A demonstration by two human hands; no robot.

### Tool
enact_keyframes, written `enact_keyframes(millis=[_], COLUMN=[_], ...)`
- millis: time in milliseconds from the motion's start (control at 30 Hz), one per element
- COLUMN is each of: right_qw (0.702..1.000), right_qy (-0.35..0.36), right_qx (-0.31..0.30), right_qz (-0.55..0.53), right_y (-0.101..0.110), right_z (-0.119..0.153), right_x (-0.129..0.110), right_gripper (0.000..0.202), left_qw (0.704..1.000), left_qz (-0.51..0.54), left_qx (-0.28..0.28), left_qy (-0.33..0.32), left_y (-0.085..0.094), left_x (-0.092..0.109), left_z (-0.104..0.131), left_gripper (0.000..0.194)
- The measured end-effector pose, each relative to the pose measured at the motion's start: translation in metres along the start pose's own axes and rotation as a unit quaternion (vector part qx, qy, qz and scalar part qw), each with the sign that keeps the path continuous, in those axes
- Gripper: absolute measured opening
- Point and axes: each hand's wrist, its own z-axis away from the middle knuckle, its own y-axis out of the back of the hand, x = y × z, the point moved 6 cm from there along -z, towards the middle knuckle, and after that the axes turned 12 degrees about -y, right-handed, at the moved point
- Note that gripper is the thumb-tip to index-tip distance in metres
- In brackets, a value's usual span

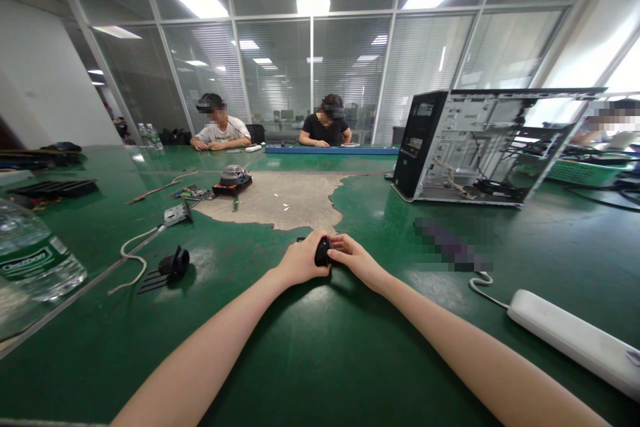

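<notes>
In the middle of the head view, my left hand (303, 261) is closed round a small black rounded part (323, 252), just above the green table. From the other side, the fingers and thumb of my right hand (354, 259) pinch the part's right edge. Much of the part is hidden by my fingers, so its exact kind cannot be made out. To the left lies another black piece (176, 263) with a round end and flat prongs.
A green table (310, 360) has a bare beige patch (300, 197). An opened computer case (423, 147) stands back right, a white power strip (565, 330) front right. At left are a water bottle (37, 257), a metal bracket (176, 213) and a heatsink fan (233, 179). Co-workers sit opposite.
</notes>
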Motion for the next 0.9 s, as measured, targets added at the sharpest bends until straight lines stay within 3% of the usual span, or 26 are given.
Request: enact_keyframes(millis=[100,200,367,533,600,667,733,900], right_qw=[0.999,0.999,1.000,0.991,0.989,0.992,0.998,0.999], right_qy=[0.015,0.025,0.019,0.018,0.011,-0.001,-0.008,-0.011], right_qx=[-0.038,-0.037,0.011,0.129,0.146,0.125,0.066,0.029], right_qz=[-0.013,-0.016,-0.018,0.008,0.008,0.002,0.002,0.005], right_y=[-0.003,-0.005,-0.002,0.018,0.022,0.018,0.009,0.001], right_z=[0.003,0.005,0.004,0.005,0.004,0.001,-0.003,-0.008], right_x=[-0.003,-0.006,-0.005,-0.002,0.000,0.002,0.004,0.004], right_gripper=[0.036,0.034,0.024,0.026,0.028,0.031,0.032,0.033], left_qw=[1.000,1.000,1.000,1.000,1.000,1.000,1.000,1.000], left_qz=[-0.002,-0.003,-0.001,0.008,0.008,0.008,0.007,0.015], left_qx=[0.001,0.004,0.009,0.007,0.008,0.010,0.013,0.015], left_qy=[-0.004,-0.004,-0.003,-0.010,-0.009,-0.005,-0.002,0.001], left_y=[0.000,0.000,0.000,0.000,0.000,0.000,0.000,-0.002], left_x=[0.000,-0.001,0.000,0.000,-0.001,-0.001,-0.002,-0.005], left_z=[0.000,0.000,0.000,0.000,0.000,0.000,0.000,0.000], left_gripper=[0.062,0.063,0.061,0.062,0.062,0.061,0.059,0.060])
